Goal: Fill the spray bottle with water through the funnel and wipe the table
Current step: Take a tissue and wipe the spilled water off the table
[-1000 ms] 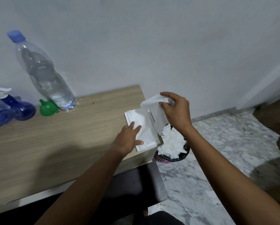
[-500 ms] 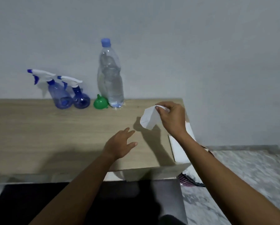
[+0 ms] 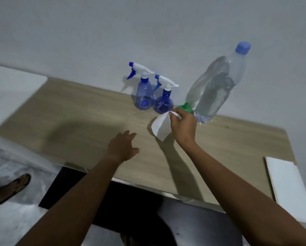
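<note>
Two blue spray bottles with white triggers stand by the wall, the left one [image 3: 143,96] and the right one [image 3: 163,102]. A green funnel [image 3: 185,107] lies behind my right hand, next to a big clear water bottle [image 3: 214,89] with a blue cap. My right hand [image 3: 183,126] pinches a white tissue [image 3: 160,126] that hangs just above the wooden table [image 3: 74,125]. My left hand [image 3: 122,147] hovers over the table, fingers spread, holding nothing.
A stack of white tissues [image 3: 287,185] lies at the table's right front corner. A white surface [image 3: 10,89] adjoins the table on the left. A foot in a sandal [image 3: 11,187] stands on the marble floor at the left. A dark seat [image 3: 148,210] is under the table's front edge.
My right hand pulled one tissue off the stack and carried it left towards the bottles. My left hand let go of the stack and moved left. The view swung left.
</note>
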{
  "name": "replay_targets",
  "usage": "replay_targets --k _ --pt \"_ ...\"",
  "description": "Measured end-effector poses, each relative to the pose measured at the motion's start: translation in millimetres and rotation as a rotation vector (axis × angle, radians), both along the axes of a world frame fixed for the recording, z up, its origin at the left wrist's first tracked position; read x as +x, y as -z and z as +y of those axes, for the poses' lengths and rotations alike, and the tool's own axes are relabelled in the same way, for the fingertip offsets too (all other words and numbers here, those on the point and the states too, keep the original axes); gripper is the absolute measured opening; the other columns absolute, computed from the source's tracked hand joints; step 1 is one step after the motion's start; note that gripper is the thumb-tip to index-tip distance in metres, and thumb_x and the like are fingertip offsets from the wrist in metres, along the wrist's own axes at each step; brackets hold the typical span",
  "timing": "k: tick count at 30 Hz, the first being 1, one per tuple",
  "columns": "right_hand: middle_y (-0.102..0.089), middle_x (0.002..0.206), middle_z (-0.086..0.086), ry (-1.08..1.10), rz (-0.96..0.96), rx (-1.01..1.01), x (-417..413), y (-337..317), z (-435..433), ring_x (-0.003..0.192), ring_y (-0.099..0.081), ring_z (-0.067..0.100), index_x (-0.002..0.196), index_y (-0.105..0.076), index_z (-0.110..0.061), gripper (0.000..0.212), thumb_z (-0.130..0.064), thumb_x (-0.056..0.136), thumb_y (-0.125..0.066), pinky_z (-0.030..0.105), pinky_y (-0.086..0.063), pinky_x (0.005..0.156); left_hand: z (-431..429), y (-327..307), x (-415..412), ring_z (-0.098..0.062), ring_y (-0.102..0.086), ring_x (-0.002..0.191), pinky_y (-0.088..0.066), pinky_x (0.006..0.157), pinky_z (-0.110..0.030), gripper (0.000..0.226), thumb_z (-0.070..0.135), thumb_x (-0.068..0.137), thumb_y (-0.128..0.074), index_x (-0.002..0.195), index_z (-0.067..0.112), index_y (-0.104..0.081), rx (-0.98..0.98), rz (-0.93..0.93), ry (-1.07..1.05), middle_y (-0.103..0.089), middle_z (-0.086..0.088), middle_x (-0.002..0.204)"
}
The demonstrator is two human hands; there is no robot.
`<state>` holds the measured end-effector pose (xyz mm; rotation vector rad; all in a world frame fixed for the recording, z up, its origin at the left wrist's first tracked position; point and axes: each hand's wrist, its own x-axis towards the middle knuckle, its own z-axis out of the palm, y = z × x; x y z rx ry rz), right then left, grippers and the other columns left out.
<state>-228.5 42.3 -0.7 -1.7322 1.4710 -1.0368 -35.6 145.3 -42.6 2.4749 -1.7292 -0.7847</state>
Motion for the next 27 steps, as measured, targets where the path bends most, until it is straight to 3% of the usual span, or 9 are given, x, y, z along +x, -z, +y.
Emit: replay_targets --k 7,11,13,14,16,19,27 --pt "-0.076 0.092 0.005 -0.084 0.100 -0.168 100 26 -26 0.079 -0.060 0.011 0.092 -0.077 -0.012 0.017 -0.006 0.088 -0.062 0.026 -0.044 0.071 -5 29 55 -0.033 -0.013 0.154 -0.028 0.120 -0.050 0.108 0.069 0.071 -0.074 0.157 0.025 -0.028 -0.005 0.011 0.039 -0.016 0.004 0.168" --pt "-0.074 0.092 0.007 -0.261 0.311 -0.204 124 63 -38 0.084 -0.067 0.025 0.092 -0.075 -0.014 0.020 -0.010 0.089 -0.056 0.030 -0.044 0.068 -5 36 59 -0.029 -0.011 0.156 -0.028 0.119 -0.050 0.107 0.077 0.072 -0.066 0.158 0.028 -0.024 -0.017 -0.052 0.092 -0.013 0.006 0.169" --pt "-0.073 0.105 0.006 -0.416 0.461 -0.195 124 86 -41 0.099 -0.067 0.028 0.099 -0.073 -0.017 0.023 -0.021 0.095 -0.051 0.032 -0.046 0.077 -5 38 61 -0.028 -0.009 0.156 -0.025 0.118 -0.052 0.107 0.078 0.072 -0.063 0.158 0.029 -0.023 -0.023 -0.063 0.101 -0.013 0.006 0.169" --pt "-0.069 0.123 0.008 -0.518 0.543 -0.171 121 97 -41 0.117 -0.062 0.030 0.115 -0.070 -0.016 0.030 -0.027 0.100 -0.047 0.036 -0.047 0.093 -6 38 62 -0.028 -0.009 0.156 -0.025 0.118 -0.052 0.106 0.079 0.073 -0.061 0.158 0.029 -0.022 -0.026 -0.071 0.109 -0.012 0.006 0.169" --pt "-0.042 0.158 0.011 -0.663 0.711 -0.125 114 113 -42 0.147 -0.034 0.029 0.150 -0.045 -0.011 0.049 -0.035 0.107 -0.036 0.043 -0.026 0.120 -6 37 63 -0.028 -0.007 0.156 -0.025 0.119 -0.053 0.105 0.080 0.075 -0.058 0.159 0.028 -0.021 -0.026 -0.083 0.133 -0.012 0.005 0.169" --pt "-0.018 0.169 0.007 -0.747 0.857 -0.184 112 116 -46 0.156 -0.013 0.026 0.161 -0.019 -0.010 0.060 -0.039 0.109 -0.026 0.048 -0.013 0.125 -6 36 64 -0.030 -0.004 0.156 -0.021 0.120 -0.054 0.103 0.078 0.077 -0.058 0.159 0.027 -0.021 -0.014 -0.060 0.135 -0.010 0.004 0.169" --pt "-0.018 0.169 0.008 -0.883 0.976 -0.342 147 107 -61 0.156 -0.014 0.024 0.161 -0.019 -0.012 0.058 -0.038 0.109 -0.023 0.046 -0.006 0.127 -7 34 63 -0.030 -0.001 0.156 -0.017 0.120 -0.057 0.102 0.077 0.079 -0.057 0.159 0.027 -0.019 0.008 -0.071 0.143 -0.007 0.005 0.170"
